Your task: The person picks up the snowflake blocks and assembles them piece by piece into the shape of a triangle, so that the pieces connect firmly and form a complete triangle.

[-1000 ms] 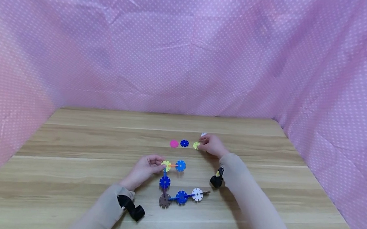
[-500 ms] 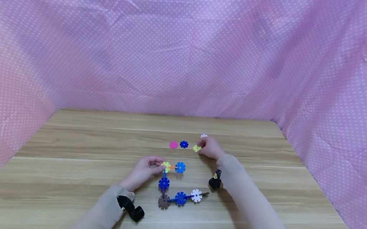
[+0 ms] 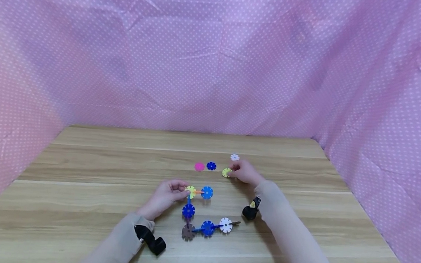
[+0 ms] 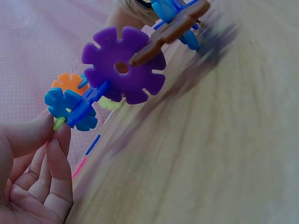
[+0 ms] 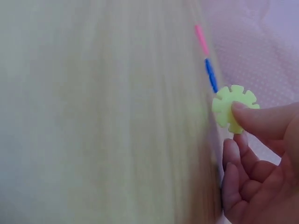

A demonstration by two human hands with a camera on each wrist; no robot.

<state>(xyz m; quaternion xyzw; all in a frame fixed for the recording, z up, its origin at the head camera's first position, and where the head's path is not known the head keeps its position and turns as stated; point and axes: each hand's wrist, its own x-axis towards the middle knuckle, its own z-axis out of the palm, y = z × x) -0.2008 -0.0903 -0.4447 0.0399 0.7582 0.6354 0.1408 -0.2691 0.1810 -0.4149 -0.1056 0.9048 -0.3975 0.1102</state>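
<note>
Chain of notched discs point(image 3: 188, 211) ran in a bent line over the table point(image 3: 78, 203); your left hand point(image 3: 166, 195) pinched its corner yellow disc point(image 3: 192, 190) between thumb and fingertip, your right hand point(image 3: 246, 172) pinched a loose yellow disc point(image 5: 225, 103) near the loose white disc point(image 3: 235, 157); held at one corner, the chain could have twisted and popped a joint; your right thumb lay across the loose piece's face, so an off-angle push might have made it slip.

I've got a free lane between the chain point(image 3: 188, 211) and the flat pink disc point(image 3: 199, 166) and dark-blue disc point(image 3: 211, 166) beyond. Chain's C opens right. Light-blue disc point(image 3: 207, 192) crowds my approach to the left hand point(image 3: 168, 192); white disc point(image 3: 235, 157) lies just past the right hand point(image 3: 245, 172).
</note>
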